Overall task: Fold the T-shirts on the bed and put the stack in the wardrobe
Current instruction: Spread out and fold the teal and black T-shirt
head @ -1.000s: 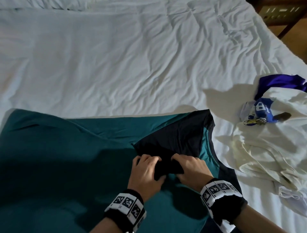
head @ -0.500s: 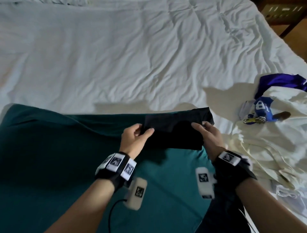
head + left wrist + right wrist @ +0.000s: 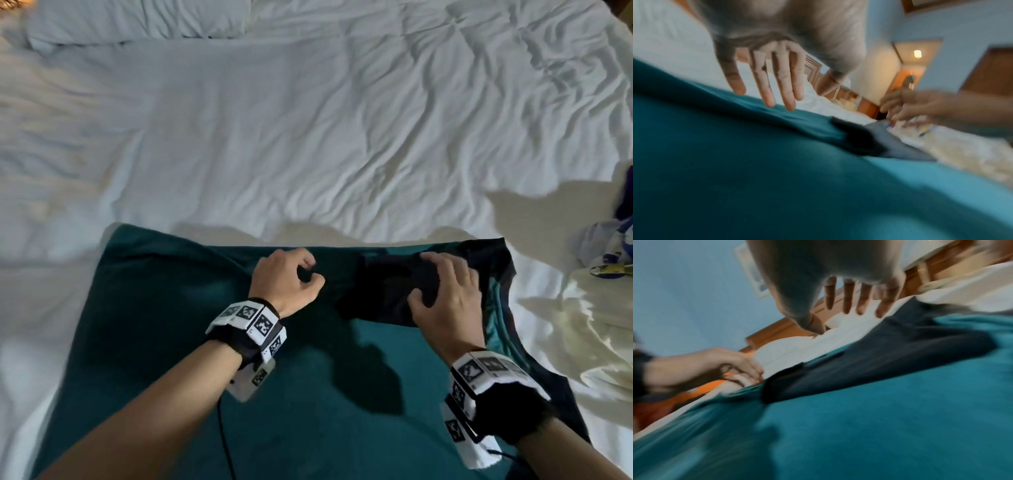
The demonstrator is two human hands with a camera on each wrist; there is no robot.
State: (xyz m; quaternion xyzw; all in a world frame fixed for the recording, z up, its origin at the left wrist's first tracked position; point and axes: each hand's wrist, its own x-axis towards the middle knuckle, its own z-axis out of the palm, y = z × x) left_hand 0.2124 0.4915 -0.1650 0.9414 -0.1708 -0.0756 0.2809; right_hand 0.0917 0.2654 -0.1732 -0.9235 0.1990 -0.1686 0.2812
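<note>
the teal t-shirt point(image 3: 191, 359) is matt knit cloth, soft and smooth, with a darker black sleeve point(image 3: 387, 291) of the same dull weave. the bed sheet point(image 3: 274, 137) is white woven cloth, matt and heavily creased. a cream garment point(image 3: 596, 329) at the right looks thin with a faint sheen. the headboard point(image 3: 781, 327) is orange-brown wood with a smooth, slightly glossy finish. the wall point(image 3: 684, 288) is pale blue, flat and matt.

A bedroom: a wide bed point(image 3: 308, 137) with rumpled white sheets and a pillow point(image 3: 137, 20) at the far left, a wooden headboard point(image 3: 777, 331), pale blue walls point(image 3: 962, 24).
</note>
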